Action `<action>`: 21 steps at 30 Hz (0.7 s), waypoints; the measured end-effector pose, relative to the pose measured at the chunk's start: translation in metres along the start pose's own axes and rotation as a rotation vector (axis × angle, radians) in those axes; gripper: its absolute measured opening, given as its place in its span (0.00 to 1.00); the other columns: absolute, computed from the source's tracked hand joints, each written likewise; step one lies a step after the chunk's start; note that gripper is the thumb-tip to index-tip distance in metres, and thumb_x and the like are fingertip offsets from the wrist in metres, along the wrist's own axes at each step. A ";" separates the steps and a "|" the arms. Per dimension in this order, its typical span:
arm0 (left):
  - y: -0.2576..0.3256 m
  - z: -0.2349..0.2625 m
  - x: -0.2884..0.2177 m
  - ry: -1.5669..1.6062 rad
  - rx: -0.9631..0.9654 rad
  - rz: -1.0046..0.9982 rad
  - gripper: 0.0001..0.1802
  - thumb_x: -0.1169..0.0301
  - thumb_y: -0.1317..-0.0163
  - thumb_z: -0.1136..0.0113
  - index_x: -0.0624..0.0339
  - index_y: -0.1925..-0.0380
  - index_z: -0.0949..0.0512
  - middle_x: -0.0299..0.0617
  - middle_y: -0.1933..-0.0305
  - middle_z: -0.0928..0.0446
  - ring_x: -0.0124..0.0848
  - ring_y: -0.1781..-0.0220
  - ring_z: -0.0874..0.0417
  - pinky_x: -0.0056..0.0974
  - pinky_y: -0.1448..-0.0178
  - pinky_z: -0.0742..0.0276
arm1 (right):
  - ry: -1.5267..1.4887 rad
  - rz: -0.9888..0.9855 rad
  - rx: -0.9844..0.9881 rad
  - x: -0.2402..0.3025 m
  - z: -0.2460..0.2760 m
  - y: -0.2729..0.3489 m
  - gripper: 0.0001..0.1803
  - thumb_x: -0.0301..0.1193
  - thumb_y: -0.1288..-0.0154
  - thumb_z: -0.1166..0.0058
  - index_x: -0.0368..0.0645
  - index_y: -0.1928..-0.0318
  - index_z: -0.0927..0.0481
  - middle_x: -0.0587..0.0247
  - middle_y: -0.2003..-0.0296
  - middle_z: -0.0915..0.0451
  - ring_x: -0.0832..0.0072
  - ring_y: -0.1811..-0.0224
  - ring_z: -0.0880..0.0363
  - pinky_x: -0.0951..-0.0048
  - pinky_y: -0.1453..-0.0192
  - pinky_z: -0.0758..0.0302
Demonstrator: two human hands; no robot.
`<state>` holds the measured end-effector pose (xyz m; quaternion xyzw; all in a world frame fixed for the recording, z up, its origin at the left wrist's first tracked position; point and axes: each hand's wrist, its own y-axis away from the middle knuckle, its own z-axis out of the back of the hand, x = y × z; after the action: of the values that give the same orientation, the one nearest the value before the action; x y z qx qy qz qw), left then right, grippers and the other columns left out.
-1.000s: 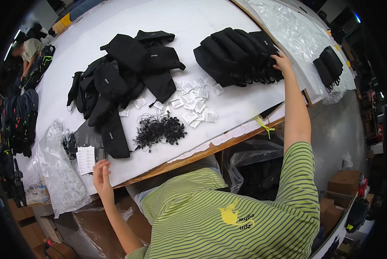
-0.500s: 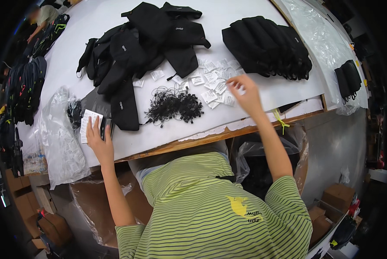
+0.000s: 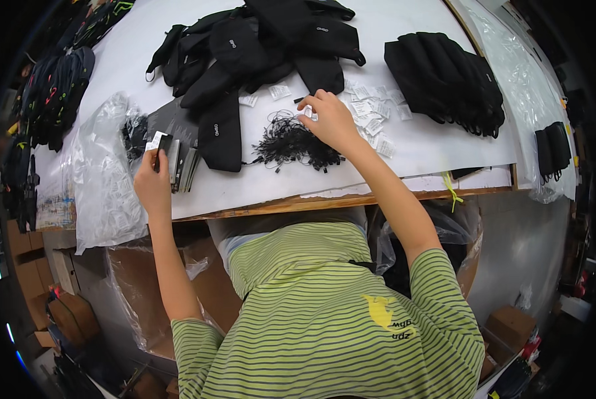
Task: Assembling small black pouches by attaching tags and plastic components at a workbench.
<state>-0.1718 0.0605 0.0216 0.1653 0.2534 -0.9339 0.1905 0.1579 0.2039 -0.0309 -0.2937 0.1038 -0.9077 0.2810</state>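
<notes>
- At the white packing table [image 3: 418, 149], my right hand [image 3: 331, 120] hovers over the scattered small white tags [image 3: 371, 120], fingertips pinched shut on one of them at the near edge of the scatter, just above the tangle of black tag strings [image 3: 291, 143].
- My left hand [image 3: 153, 183] clamps a slim stack of black-and-white cards [image 3: 171, 156] upright at the table's left side, fingers curled closed around its lower end.
- To do this well, I judge a light pinch and a straight lift best, so only one tag comes away (they lie overlapping, and a drag would scatter them).
- The strings lie touching the tag scatter on its near side; a low wrist could snag their loops.
- A single black pouch [image 3: 219, 130] lies between my two hands, directly in any path across from tag to cards.
- Beyond it sprawls a loose heap of black pouches [image 3: 265, 40]; to the right sits a neater stack of black pouches [image 3: 444, 80], well apart from the tags.
- A crumpled clear plastic bag [image 3: 102, 166] lies just beside my left hand and overhangs the table edge (it may catch the cards).
</notes>
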 end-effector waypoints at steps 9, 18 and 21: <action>0.007 0.012 -0.015 0.116 -0.116 0.082 0.11 0.70 0.39 0.39 0.57 0.56 0.18 0.43 0.65 0.16 0.34 0.66 0.16 0.35 0.62 0.24 | 0.081 0.056 0.082 0.002 0.012 -0.021 0.08 0.35 0.42 0.39 0.46 0.72 0.18 0.65 0.72 0.25 0.66 0.63 0.25 0.66 0.58 0.27; 0.092 -0.002 -0.085 0.306 0.318 -0.321 0.14 0.80 0.46 0.39 0.56 0.59 0.19 0.43 0.66 0.19 0.42 0.65 0.21 0.42 0.58 0.28 | -0.034 -0.160 0.150 0.002 0.048 -0.007 0.10 0.38 0.41 0.39 0.45 0.70 0.18 0.68 0.74 0.26 0.70 0.68 0.25 0.68 0.64 0.29; 0.097 -0.011 -0.091 0.416 0.624 0.008 0.16 0.78 0.45 0.39 0.57 0.54 0.23 0.45 0.65 0.21 0.44 0.64 0.22 0.42 0.58 0.28 | 0.000 -0.162 0.191 -0.004 0.039 0.003 0.10 0.39 0.43 0.39 0.47 0.68 0.17 0.67 0.70 0.24 0.68 0.64 0.23 0.66 0.61 0.26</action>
<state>-0.0470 0.0135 0.0098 0.4028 -0.0109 -0.9118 0.0791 0.1848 0.2027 -0.0023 -0.2730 -0.0072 -0.9332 0.2335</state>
